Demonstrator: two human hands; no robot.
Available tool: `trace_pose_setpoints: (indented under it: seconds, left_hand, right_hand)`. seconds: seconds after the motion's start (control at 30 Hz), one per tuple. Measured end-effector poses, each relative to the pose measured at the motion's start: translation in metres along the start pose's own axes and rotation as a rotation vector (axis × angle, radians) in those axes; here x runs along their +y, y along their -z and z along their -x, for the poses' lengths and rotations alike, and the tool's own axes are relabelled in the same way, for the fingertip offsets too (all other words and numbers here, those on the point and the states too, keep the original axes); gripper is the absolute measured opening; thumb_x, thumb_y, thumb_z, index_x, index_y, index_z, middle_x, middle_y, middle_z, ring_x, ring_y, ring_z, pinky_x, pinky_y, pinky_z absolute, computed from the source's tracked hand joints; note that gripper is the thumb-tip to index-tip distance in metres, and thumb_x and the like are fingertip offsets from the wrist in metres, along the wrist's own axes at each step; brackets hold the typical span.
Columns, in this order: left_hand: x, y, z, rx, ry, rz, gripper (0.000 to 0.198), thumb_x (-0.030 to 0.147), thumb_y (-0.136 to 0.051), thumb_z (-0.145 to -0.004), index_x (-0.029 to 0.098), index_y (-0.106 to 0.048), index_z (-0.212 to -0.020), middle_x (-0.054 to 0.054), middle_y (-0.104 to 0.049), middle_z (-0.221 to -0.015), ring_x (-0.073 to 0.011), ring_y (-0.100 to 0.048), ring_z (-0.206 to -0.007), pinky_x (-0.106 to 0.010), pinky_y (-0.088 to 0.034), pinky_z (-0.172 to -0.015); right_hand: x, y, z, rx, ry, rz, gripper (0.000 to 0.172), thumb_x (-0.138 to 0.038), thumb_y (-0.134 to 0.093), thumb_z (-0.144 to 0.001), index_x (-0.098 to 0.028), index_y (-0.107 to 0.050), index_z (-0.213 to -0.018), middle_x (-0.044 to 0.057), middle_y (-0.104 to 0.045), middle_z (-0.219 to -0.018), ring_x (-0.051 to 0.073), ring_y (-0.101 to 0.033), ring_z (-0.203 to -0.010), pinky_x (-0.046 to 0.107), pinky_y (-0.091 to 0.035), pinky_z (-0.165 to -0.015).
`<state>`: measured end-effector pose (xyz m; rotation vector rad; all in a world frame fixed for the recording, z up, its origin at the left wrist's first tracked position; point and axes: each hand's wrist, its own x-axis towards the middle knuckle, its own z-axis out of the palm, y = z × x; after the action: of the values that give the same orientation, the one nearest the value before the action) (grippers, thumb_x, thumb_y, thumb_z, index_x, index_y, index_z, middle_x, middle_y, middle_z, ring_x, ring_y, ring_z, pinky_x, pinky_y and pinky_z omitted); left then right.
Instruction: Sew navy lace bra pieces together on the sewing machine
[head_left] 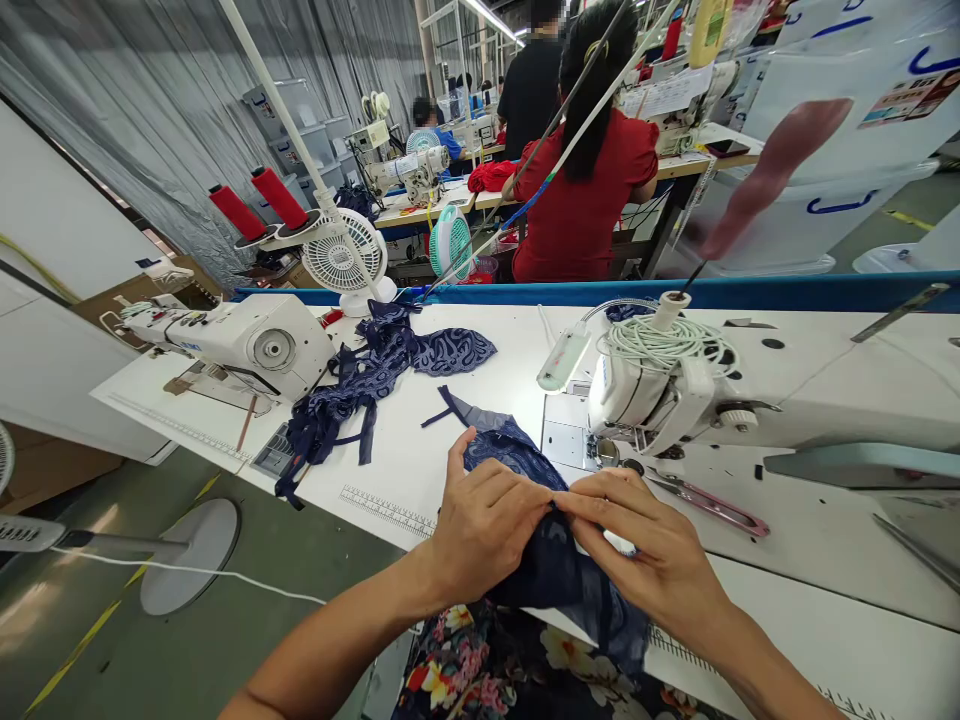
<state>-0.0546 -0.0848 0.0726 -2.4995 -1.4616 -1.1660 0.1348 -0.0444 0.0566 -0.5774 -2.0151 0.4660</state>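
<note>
A navy patterned fabric piece (536,560) hangs over the table's front edge toward my lap, its upper part lying on the white tabletop. My left hand (487,515) pinches its edge between thumb and fingers. Close against it, my right hand (637,530) pinches the same edge, the fingertips of both hands nearly touching. Just beyond my right hand stands the sewing machine head (637,390), its needle area beside the fabric. Pink-handled thread snips (712,502) lie right of my right hand.
A heap of navy lace pieces (352,375) lies at the left, by a second sewing machine (247,345). Behind it stand a white fan (345,250) and red thread cones (279,198). A person in red (577,210) sits beyond the table. A small lamp (564,358) is near the needle.
</note>
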Motion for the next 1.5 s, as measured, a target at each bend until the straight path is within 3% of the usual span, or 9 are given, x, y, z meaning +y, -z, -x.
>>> trace_pose_setpoints:
  seconds: [0.23, 0.43, 0.57, 0.7, 0.93, 1.07, 1.2, 1.33, 1.5]
  left_hand:
    - [-0.01, 0.003, -0.009, -0.067, 0.257, 0.228, 0.006, 0.017, -0.058, -0.09, 0.022, -0.059, -0.087, 0.003, -0.067, -0.082, -0.013, -0.061, -0.08, -0.046, -0.029, -0.112]
    - [-0.017, 0.006, -0.015, -0.056, 0.357, 0.38, 0.008, 0.015, -0.057, -0.088, 0.023, -0.056, -0.086, -0.001, -0.066, -0.101, -0.0174, -0.062, -0.1, -0.049, -0.025, -0.115]
    - [-0.015, 0.007, -0.015, -0.111, 0.339, 0.406, 0.009, 0.015, -0.058, -0.088, 0.023, -0.056, -0.087, 0.001, -0.069, -0.102, -0.0165, -0.064, -0.102, -0.053, -0.011, -0.12]
    - [-0.016, 0.011, -0.013, -0.145, 0.352, 0.436, 0.007, 0.016, -0.059, -0.089, 0.023, -0.058, -0.086, 0.0, -0.072, -0.099, -0.0179, -0.064, -0.106, -0.055, -0.008, -0.121]
    - [-0.022, 0.016, -0.006, -0.191, 0.404, 0.563, 0.007, 0.016, -0.059, -0.089, 0.022, -0.061, -0.085, -0.002, -0.075, -0.096, -0.0206, -0.067, -0.106, -0.054, -0.033, -0.115]
    - [-0.024, 0.022, -0.004, -0.221, 0.396, 0.634, 0.006, 0.016, -0.061, -0.088, 0.021, -0.062, -0.084, -0.005, -0.075, -0.097, -0.0226, -0.067, -0.108, -0.051, -0.04, -0.111]
    - [-0.019, 0.031, 0.009, -0.231, 0.512, 0.865, 0.013, 0.032, -0.064, -0.088, 0.02, -0.062, -0.083, -0.005, -0.073, -0.091, -0.0184, -0.069, -0.088, -0.047, -0.041, -0.11]
    - [-0.028, 0.038, 0.036, -0.241, 0.727, 1.111, 0.027, 0.043, -0.07, -0.082, 0.017, -0.061, -0.081, -0.006, -0.069, -0.084, -0.0152, -0.063, -0.075, -0.03, -0.053, -0.075]
    - [-0.108, 0.053, 0.027, -0.049, 0.86, 0.858, 0.031, 0.043, -0.072, -0.074, 0.015, -0.059, -0.072, 0.002, -0.053, -0.06, -0.0098, -0.048, -0.052, -0.022, -0.041, -0.049]
  right_hand:
    - [0.003, 0.006, 0.005, 0.024, -0.174, 0.095, 0.023, -0.018, -0.06, -0.09, -0.026, -0.064, -0.111, 0.002, -0.069, -0.099, 0.017, -0.065, -0.09, 0.03, -0.052, -0.078]
    - [-0.018, 0.001, 0.019, 0.117, -0.061, 0.335, 0.03, -0.012, -0.064, -0.086, -0.023, -0.061, -0.114, 0.006, -0.069, -0.098, 0.02, -0.064, -0.091, 0.035, -0.049, -0.084]
    - [-0.02, -0.013, 0.022, 0.034, -0.33, 0.218, 0.02, -0.031, -0.054, -0.094, -0.024, -0.062, -0.111, 0.004, -0.07, -0.101, 0.02, -0.066, -0.09, 0.031, -0.053, -0.077]
    - [-0.015, -0.012, 0.015, -0.112, -0.628, -0.008, 0.025, -0.044, -0.05, -0.095, -0.024, -0.065, -0.092, 0.0, -0.068, -0.078, 0.015, -0.063, -0.067, 0.024, -0.049, -0.054]
    - [-0.012, 0.006, -0.003, -0.019, -0.133, 0.232, 0.01, -0.024, -0.054, -0.092, -0.025, -0.064, -0.088, 0.007, -0.065, -0.113, 0.024, -0.061, -0.104, 0.043, -0.045, -0.094]
    - [-0.007, 0.012, -0.01, -0.162, -0.135, 0.095, 0.01, -0.024, -0.055, -0.092, -0.026, -0.059, -0.082, 0.001, -0.07, -0.092, 0.018, -0.066, -0.085, 0.045, -0.042, -0.105]
    - [-0.017, 0.016, -0.011, -0.272, -0.337, -0.014, 0.012, -0.03, -0.059, -0.092, -0.026, -0.057, -0.08, -0.001, -0.068, -0.086, 0.016, -0.065, -0.083, 0.03, -0.053, -0.08]
    - [-0.031, -0.002, -0.025, -0.459, -0.231, 0.05, 0.009, -0.026, -0.055, -0.094, -0.028, -0.062, -0.1, 0.0, -0.067, -0.088, 0.015, -0.062, -0.082, 0.026, -0.05, -0.07]
    - [-0.011, -0.082, -0.1, -0.454, -0.022, 0.412, 0.017, -0.012, -0.061, -0.084, -0.018, -0.061, -0.069, 0.0, -0.06, -0.063, 0.012, -0.06, -0.06, 0.02, -0.044, -0.055]
